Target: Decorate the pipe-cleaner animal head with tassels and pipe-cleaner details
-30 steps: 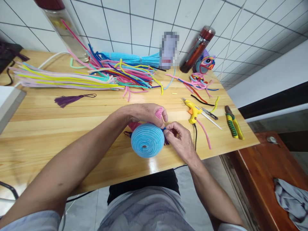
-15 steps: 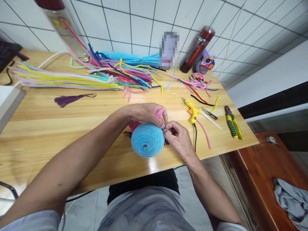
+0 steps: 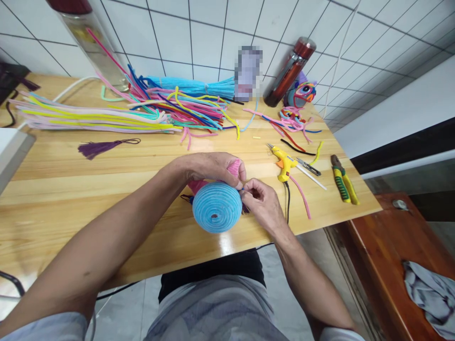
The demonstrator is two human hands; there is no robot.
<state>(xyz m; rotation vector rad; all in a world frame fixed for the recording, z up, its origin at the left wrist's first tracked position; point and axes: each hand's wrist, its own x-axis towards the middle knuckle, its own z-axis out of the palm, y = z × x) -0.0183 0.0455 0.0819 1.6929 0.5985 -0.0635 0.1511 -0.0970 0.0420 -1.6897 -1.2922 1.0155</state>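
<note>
A craft piece of coiled pipe cleaners [image 3: 217, 208] is held above the table, its round blue spiral end facing me and pink parts showing behind it. My left hand [image 3: 222, 169] curls over its far side, closed round the pink part. At the right edge of the blue coil, my right hand [image 3: 261, 201] is pinched by the left fingertips. A small dark blue bit shows between the fingertips, its form too small to make out. Dark tassel threads [image 3: 245, 208] peek out below the right fingers. Most of the pink part is hidden.
Bundles of colored pipe cleaners [image 3: 95, 118] lie along the back. A purple tassel [image 3: 95, 148] lies left of my hands. On the right are a yellow glue gun [image 3: 284, 163], snips [image 3: 308, 166] and pliers [image 3: 344, 180]. A red thermos [image 3: 291, 71] stands by the wall.
The view has shifted very slightly. Both hands keep nearly the same position on the blue and pink piece.
</note>
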